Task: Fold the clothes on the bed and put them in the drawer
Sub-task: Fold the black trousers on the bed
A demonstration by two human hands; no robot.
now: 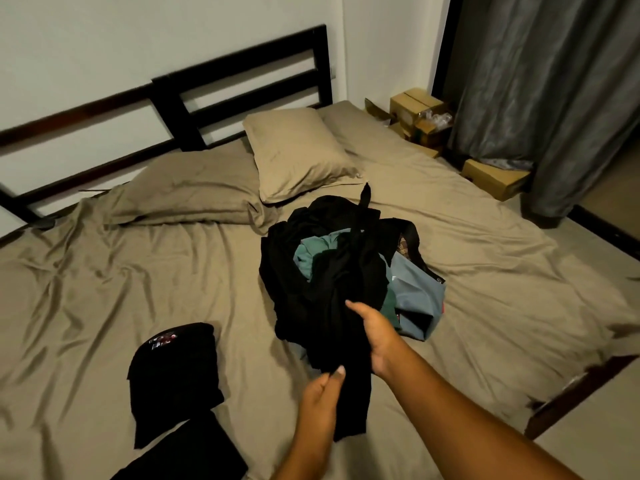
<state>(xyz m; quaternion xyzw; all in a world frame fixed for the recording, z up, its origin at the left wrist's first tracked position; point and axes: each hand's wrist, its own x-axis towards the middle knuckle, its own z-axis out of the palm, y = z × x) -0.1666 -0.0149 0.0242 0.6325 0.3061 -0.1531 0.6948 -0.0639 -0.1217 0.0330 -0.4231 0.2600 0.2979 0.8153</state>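
The black cloth hangs at the near end of the pile of clothes on the bed, and both hands have it. The left hand pinches its edge with closed fingers, and the right hand has its fingers curled round a bunch of it. I think the cloth may be tangled with the clothes just past the fingers, so a hard pull could drag them along and tip the pile over. The left pinch looks small, so the cloth could slip out. A big swing to the left of the fingers could mess up the folded black things there. I count one pile, with one green top, one grey-blue piece, one checked bit and black pieces too mixed up to count. There are two folded black things, two pillows far past the fingers, and a few boxes far to the right. No drawer shows
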